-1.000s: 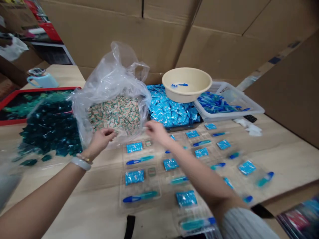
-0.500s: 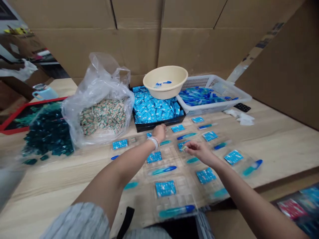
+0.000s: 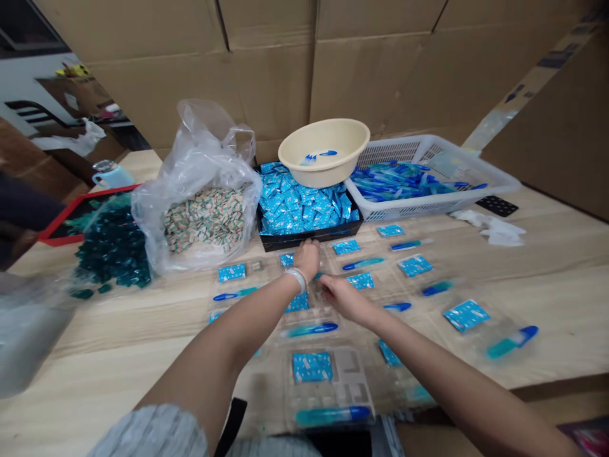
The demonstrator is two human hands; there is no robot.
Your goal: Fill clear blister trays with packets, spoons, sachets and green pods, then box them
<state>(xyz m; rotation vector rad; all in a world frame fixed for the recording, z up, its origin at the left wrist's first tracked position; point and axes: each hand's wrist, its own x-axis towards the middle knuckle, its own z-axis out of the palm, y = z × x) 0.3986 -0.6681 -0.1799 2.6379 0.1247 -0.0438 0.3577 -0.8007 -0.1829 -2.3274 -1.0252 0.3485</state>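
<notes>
My left hand [image 3: 307, 259], with a white band at its wrist, reaches over a clear tray just in front of the black box. Its fingers are bent down and closed, and what they hold is hidden. Close beside it, my right hand [image 3: 343, 297] has thumb and fingers pinched together over the same tray; anything between them is too small to make out. Around the hands lie several clear plastic trays [image 3: 352, 381], each with a blue printed packet [image 3: 313, 367] and a blue-teal pen-like piece [image 3: 333, 416]. One tray holds a small tan square [image 3: 257, 265].
At the back stand a black box [image 3: 309, 238] of blue packets, a cream basin [image 3: 328, 171] resting on it, and a white basket [image 3: 428, 206] of blue pieces. Leftward are a clear bag [image 3: 200, 165] of small tan-green squares and a heap of dark teal pieces [image 3: 114, 247].
My right hand has moved left, from above a neighbouring tray to beside my left hand; the small light piece in its fingertips no longer shows. My left hand stays about the same place. The view has shifted slightly.
</notes>
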